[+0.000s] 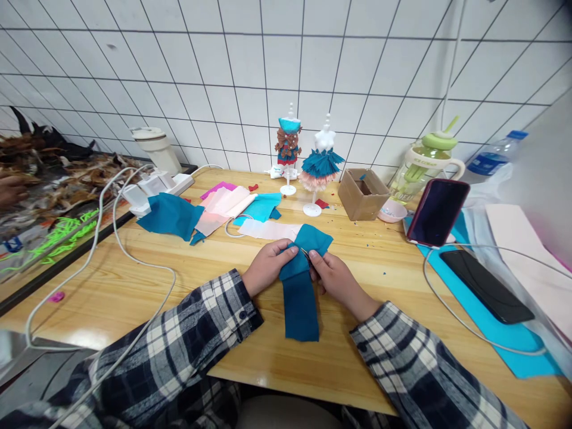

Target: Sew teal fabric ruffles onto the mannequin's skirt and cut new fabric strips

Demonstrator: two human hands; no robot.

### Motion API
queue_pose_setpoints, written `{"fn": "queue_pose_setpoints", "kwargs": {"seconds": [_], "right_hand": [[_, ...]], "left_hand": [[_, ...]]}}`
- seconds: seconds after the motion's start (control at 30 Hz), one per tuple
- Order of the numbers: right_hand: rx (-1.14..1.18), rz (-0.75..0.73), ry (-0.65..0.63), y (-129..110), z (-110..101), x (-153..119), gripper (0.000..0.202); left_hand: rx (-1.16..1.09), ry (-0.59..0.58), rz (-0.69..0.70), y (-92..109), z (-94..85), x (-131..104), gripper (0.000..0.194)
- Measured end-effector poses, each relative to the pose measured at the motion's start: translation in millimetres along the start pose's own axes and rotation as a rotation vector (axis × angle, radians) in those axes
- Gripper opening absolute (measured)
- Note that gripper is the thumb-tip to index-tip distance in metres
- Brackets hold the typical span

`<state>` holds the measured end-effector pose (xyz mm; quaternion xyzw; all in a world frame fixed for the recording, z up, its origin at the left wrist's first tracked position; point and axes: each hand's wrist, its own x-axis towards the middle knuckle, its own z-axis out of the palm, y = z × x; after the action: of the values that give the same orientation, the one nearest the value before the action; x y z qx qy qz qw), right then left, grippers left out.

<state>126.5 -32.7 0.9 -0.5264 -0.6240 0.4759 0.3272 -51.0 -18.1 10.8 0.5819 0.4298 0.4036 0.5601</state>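
Above the front of the table, a teal fabric strip (301,307) hangs folded between my hands. The thumb and fingers of my left hand (268,267) pinch its left edge. My right hand (337,279) is closed around small dark scissors (305,254), whose slim metal tips lie against the fabric; their handles are hidden in my fingers. Just behind the hands a pale pink strip (268,230) lies on the table. Further back stand two miniature dress forms, one in a teal and pink ruffled skirt (320,167), the other with a brown ruffled top (287,143).
Left of the hands lie teal fabric (170,215) and pink pieces (223,205), near a power strip (154,189) with trailing cables. A cardboard box (363,199), pink bowl (393,211), propped phone (439,211) and flat black phone (487,286) are right. Another person's hand (11,192) shows far left.
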Motion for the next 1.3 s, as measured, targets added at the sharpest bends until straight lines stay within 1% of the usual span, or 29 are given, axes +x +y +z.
{"fn": "queue_pose_setpoints", "kwargs": {"seconds": [0.2,0.47,0.57,0.7,0.77,0.87,1.0,1.07,1.13,1.23,1.3], "right_hand": [[-0.117,-0.085,0.068,-2.5,-1.2,-0.7,0.045],[-0.149,-0.126,0.106,4.5,-2.7,3.2,0.040],[-0.150,-0.142,0.121,3.6,-4.2,3.3,0.040],[-0.145,-0.171,0.134,1.0,-6.0,2.6,0.040],[-0.143,-0.179,0.133,0.5,-6.5,2.5,0.040],[-0.173,-0.160,0.141,0.5,-6.8,2.5,0.043],[-0.194,-0.134,0.148,0.8,-7.0,2.9,0.048],[-0.195,-0.130,0.147,1.0,-7.0,3.2,0.046],[-0.198,-0.125,0.133,1.4,-6.9,3.6,0.045],[-0.192,-0.122,0.108,2.1,-6.2,4.0,0.046],[-0.178,-0.116,0.098,2.7,-5.3,3.9,0.047]], "left_hand": [[0.141,-0.001,0.054,0.7,-0.5,0.2,0.031],[0.193,-0.045,0.076,2.4,0.8,-1.9,0.028],[0.164,-0.054,0.066,2.3,1.4,-1.9,0.029],[0.029,-0.079,0.058,0.1,0.7,-1.3,0.029],[-0.012,-0.073,0.071,-0.7,0.2,-1.1,0.028],[-0.012,-0.060,0.087,-0.4,0.0,-1.1,0.027],[-0.032,-0.102,0.058,0.2,0.5,-1.4,0.028],[-0.030,-0.097,0.049,-0.7,0.6,-1.4,0.028],[-0.025,-0.084,0.048,-2.0,0.5,-1.3,0.028],[-0.027,-0.093,0.045,-2.5,0.6,-1.3,0.027],[0.010,-0.102,0.055,-1.1,1.1,-1.4,0.028]]}}
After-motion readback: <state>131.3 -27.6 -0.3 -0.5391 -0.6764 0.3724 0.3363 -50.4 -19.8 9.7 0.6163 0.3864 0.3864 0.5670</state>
